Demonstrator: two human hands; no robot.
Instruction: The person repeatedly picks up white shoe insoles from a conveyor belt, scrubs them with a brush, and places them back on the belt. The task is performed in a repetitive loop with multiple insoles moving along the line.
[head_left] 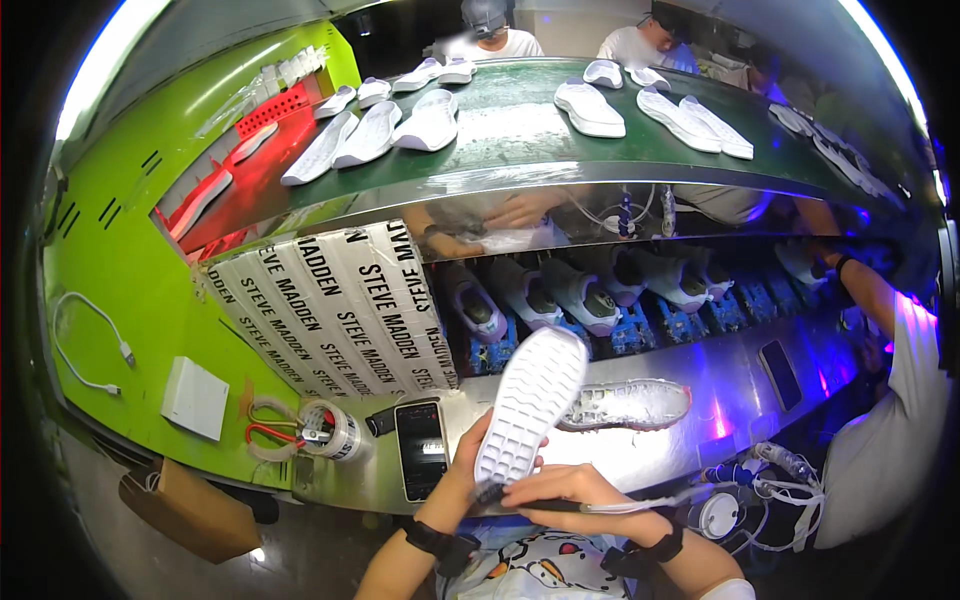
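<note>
A white shoe sole stands tilted in front of me, its grid of hollows facing up. My left hand is closed around its lower left edge. Just below the sole, my right hand grips a thin brush with a pale handle. The brush's dark tip is at the sole's lower end; whether it touches is unclear. Behind the sole, on the metal bench, lies a sole-shaped clear tray or mould.
Shoe uppers on blue supports line the shelf behind. White soles lie on the green conveyor above. At left are a taped box, a phone and a cup with scissors. A co-worker's arm reaches in at right.
</note>
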